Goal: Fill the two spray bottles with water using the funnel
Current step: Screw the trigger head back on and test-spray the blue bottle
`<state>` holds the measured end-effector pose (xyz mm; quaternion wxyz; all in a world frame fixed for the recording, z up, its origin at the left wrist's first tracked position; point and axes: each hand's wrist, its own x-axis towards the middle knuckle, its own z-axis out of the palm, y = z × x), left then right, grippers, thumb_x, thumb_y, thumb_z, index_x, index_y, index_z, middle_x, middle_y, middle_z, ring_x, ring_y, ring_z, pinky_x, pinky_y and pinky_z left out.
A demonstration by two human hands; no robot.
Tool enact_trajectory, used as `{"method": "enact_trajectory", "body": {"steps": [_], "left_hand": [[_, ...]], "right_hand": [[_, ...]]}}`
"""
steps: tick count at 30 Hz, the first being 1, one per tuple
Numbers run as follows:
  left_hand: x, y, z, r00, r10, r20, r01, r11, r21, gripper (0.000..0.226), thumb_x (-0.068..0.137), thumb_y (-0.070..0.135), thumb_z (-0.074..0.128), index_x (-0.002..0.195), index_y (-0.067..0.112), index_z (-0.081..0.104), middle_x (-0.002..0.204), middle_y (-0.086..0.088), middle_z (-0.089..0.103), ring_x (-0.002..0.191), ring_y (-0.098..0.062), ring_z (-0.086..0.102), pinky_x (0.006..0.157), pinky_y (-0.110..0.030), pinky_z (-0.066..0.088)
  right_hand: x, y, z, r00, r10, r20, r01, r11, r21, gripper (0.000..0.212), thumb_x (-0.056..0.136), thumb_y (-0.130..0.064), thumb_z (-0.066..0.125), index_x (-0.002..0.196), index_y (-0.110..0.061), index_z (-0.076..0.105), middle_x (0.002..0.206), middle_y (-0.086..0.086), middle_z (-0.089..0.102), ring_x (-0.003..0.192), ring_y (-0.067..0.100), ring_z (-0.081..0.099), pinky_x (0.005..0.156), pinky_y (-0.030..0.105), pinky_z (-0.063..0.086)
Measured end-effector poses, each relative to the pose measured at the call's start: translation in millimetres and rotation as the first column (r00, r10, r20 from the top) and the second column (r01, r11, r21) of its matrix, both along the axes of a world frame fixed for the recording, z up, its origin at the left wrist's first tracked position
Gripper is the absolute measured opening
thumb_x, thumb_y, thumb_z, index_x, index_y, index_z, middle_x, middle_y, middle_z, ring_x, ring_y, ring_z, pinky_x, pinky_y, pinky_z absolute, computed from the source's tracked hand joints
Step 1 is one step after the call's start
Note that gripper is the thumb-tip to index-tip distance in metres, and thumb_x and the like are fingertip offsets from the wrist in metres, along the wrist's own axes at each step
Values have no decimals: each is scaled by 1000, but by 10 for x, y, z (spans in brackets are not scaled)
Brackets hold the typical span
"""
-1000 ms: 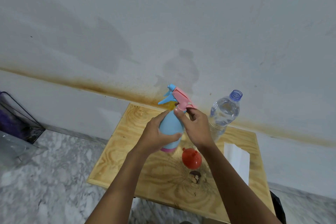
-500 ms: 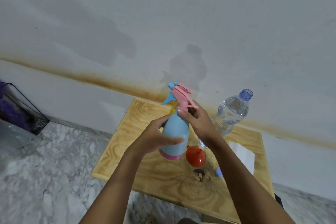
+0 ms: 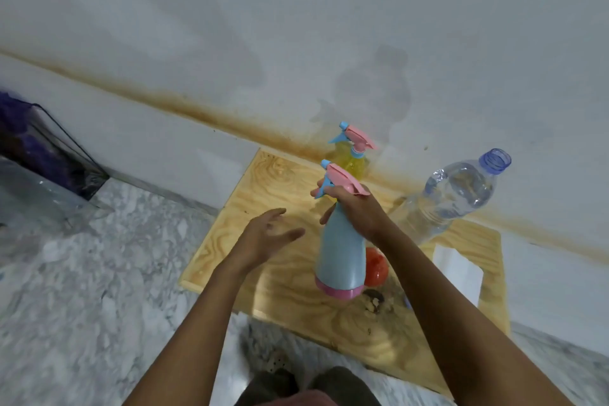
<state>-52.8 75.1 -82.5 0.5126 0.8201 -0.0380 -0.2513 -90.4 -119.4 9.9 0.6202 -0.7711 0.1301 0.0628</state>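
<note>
My right hand [image 3: 357, 211] grips the neck of a light blue spray bottle [image 3: 342, 250] with a pink and blue trigger head, holding it lifted above the wooden table [image 3: 280, 273]. My left hand [image 3: 267, 237] hovers open just left of the bottle, touching nothing. A yellow spray bottle [image 3: 351, 163] with the same kind of head stands at the table's back edge by the wall. An orange-red funnel [image 3: 375, 269] lies on the table, partly hidden behind the blue bottle. A clear water bottle [image 3: 454, 194] with an open blue neck stands at the back right.
A folded white paper [image 3: 458, 270] lies on the table's right side. A dark knot [image 3: 374, 298] marks the wood near the front. A clear bin with purple contents [image 3: 36, 148] sits on the marble floor at the left. The stained wall runs right behind the table.
My left hand has let go of the blue bottle and moved left, open. My right hand now holds the bottle alone. The yellow bottle behind has come into sight.
</note>
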Motion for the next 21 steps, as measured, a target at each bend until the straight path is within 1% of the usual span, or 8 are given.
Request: {"method": "enact_trajectory", "body": {"steps": [2, 3, 6, 10, 12, 14, 17, 21], "left_hand": [[59, -2, -232, 990, 120, 75, -130, 981, 146, 78, 75, 48, 81, 141, 18, 51, 141, -4, 54, 129, -21, 50, 102, -35, 46], [86, -5, -331, 987, 115, 111, -137, 966, 220, 79, 76, 50, 80, 142, 17, 49, 144, -6, 51, 134, -24, 46, 107, -39, 43], [142, -8, -532, 986, 6, 166, -80, 893, 444, 78, 76, 55, 76, 140, 19, 47, 147, -9, 43, 137, -31, 37, 106, -42, 36], [150, 23, -710, 983, -158, 91, 55, 731, 680, 88, 67, 68, 71, 138, 24, 41, 154, -6, 24, 136, -34, 27, 105, -49, 34], [146, 30, -781, 983, -171, 67, 76, 710, 700, 95, 68, 71, 69, 145, 26, 35, 160, -5, 14, 141, -33, 20, 111, -50, 29], [150, 34, -804, 983, -172, 70, 74, 709, 701, 98, 70, 72, 68, 149, 27, 32, 162, -5, 10, 143, -33, 18, 114, -50, 28], [160, 18, -785, 981, -177, 74, 73, 700, 710, 98, 69, 71, 71, 148, 26, 34, 159, -5, 13, 140, -32, 20, 111, -48, 31], [164, -2, -772, 984, -163, 76, 62, 706, 705, 98, 67, 70, 74, 145, 25, 37, 159, -4, 14, 140, -33, 20, 110, -49, 31]], "right_hand": [[39, 1, -119, 996, 30, -79, -37, 996, -83, 14, 98, -17, 55, 103, -13, 67, 120, 6, 67, 62, 28, 71, 75, 35, 54], [65, 13, -183, 992, 59, -114, -72, 991, -114, 16, 99, -18, 52, 105, -13, 66, 117, 5, 67, 60, 28, 70, 71, 35, 56], [181, 36, -399, 965, 66, -252, -101, 987, -127, 27, 97, -22, 53, 111, -6, 69, 111, 6, 66, 59, 26, 69, 61, 36, 60], [362, 18, -654, 913, 62, -402, -134, 979, -153, 40, 94, -35, 53, 126, -14, 64, 104, 9, 69, 72, 28, 72, 71, 49, 63], [451, 8, -700, 893, 95, -440, -188, 967, -172, 41, 95, -38, 49, 131, -22, 60, 100, 6, 70, 77, 26, 71, 71, 47, 64], [527, 18, -699, 868, 130, -479, -247, 950, -189, 42, 97, -39, 47, 133, -21, 59, 102, 6, 70, 79, 24, 70, 65, 40, 64], [587, 54, -656, 847, 179, -500, -293, 943, -159, 45, 98, -34, 44, 141, -25, 53, 109, 11, 68, 80, 25, 69, 51, 30, 57], [621, 66, -638, 859, 166, -484, -264, 954, -142, 41, 99, -32, 41, 136, -24, 56, 104, 13, 67, 75, 25, 66, 48, 27, 54]]}}
